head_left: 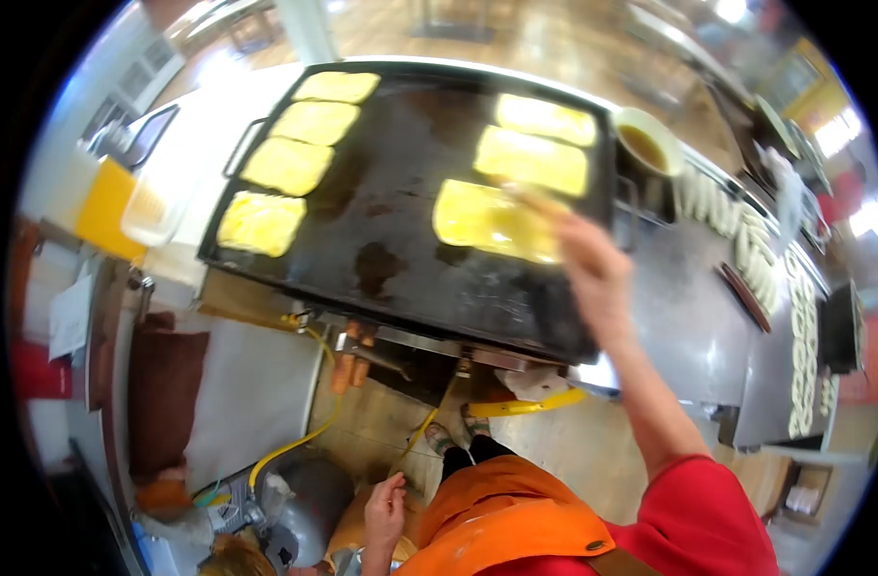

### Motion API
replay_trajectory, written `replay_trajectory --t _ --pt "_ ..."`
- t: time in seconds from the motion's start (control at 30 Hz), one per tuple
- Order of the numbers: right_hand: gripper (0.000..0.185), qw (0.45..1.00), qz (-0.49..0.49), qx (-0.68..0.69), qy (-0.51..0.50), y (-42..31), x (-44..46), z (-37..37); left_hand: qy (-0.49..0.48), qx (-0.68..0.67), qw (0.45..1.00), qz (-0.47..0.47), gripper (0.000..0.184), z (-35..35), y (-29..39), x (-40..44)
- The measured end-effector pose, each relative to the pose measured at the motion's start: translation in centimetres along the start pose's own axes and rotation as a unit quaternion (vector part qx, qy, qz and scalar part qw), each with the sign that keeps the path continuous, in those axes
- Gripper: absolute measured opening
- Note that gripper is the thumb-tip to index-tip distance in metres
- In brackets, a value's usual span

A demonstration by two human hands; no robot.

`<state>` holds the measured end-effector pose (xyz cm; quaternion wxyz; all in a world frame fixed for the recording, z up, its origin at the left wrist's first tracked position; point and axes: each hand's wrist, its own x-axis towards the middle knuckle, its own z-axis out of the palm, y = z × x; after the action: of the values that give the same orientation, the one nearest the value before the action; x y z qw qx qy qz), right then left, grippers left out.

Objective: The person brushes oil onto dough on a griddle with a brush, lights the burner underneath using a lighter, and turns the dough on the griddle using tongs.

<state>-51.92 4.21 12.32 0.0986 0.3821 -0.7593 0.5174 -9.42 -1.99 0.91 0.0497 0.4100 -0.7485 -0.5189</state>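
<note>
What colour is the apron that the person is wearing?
The apron is bright orange, showing best at the bottom of the head view.

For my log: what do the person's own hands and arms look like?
The right hand and left hand are ungloved. A short red sleeve ends near the right elbow; the forearm below is bare, no watch visible. No sleeve shows on the left. The right hand is too blurred to show rings.

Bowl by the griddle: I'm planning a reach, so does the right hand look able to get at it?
Probably yes: the bowl sits close to the right hand, just past the griddle, its open top uncovered.
</note>
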Motion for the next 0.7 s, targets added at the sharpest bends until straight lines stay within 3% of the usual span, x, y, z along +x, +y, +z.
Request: replay_trajectory --t 0.1,0.27,0.33,0.4,0.57,0.6,0.63,0.7 --pt "0.021 0.997 -0.013 -0.022 0.075 1.9 0.6 -4.1 0.009 -0.003 1.0 -0.009 0.026 0.0 -0.2 -0.1" --pt "0.016 0.98 0.116 0.027 0.158 7.2 0.4 -10.0 0.007 -0.009 0.999 -0.031 0.026 0.7 0.0 0.1" --pt "0.015 0.974 0.163 -0.067 0.139 9.5 0.3 -11.3 -0.012 -0.016 0.999 -0.034 0.026 1.3 -1.2 0.3" --pt "0.016 0.979 0.12 -0.12 0.115 11.4 0.6 -11.5 -0.037 -0.015 0.998 -0.048 0.026 1.7 -1.0 0.7" --pt "0.024 0.989 0.093 -0.108 0.04 18.7 1.8 -11.1 -0.053 0.028 0.998 -0.001 0.024 1.9 0.3 1.4" --pt "0.037 0.977 0.041 -0.207 -0.003 18.8 1.7 -11.4 -0.048 0.036 0.998 0.011 0.024 2.0 -0.4 1.2" --pt "0.051 0.969 0.056 -0.238 -0.028 20.6 1.0 -11.9 -0.042 0.055 0.997 0.024 0.024 2.0 0.3 1.0" --pt "0.059 0.972 0.094 -0.204 -0.064 20.9 -0.6 -13.3 -0.03 0.065 0.997 0.041 0.025 2.3 0.4 1.7"
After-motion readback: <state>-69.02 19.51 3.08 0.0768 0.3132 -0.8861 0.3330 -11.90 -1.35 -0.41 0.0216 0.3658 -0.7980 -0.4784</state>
